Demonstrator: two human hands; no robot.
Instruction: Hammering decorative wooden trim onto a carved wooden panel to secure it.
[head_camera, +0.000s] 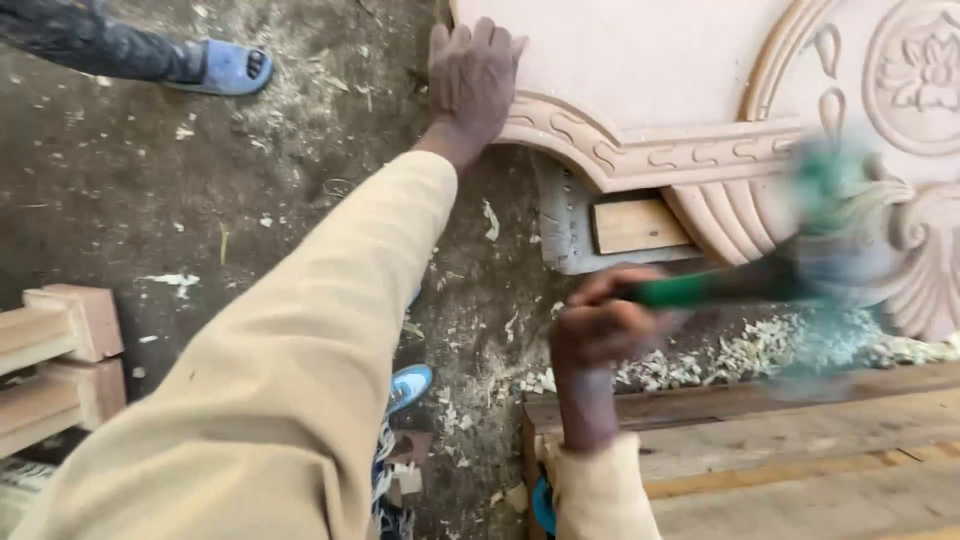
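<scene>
My left hand (472, 80) lies flat, fingers spread, on the curved left edge of a large pale carved wooden panel (640, 70) with scroll and flower relief. My right hand (600, 320) grips the green handle of a tool (700, 290). The tool's head (835, 215) is a green-grey blur over the carved fluted part of the panel, so its shape is unclear. Both arms wear tan sleeves.
Wood chips (760, 350) lie below the panel beside a plank bench (780, 440). A small wooden block (635, 225) sits under the panel. Pale moulded wood pieces (60, 360) stand at the left. Another person's foot in a blue sandal (225, 65) is top left on the dirt floor.
</scene>
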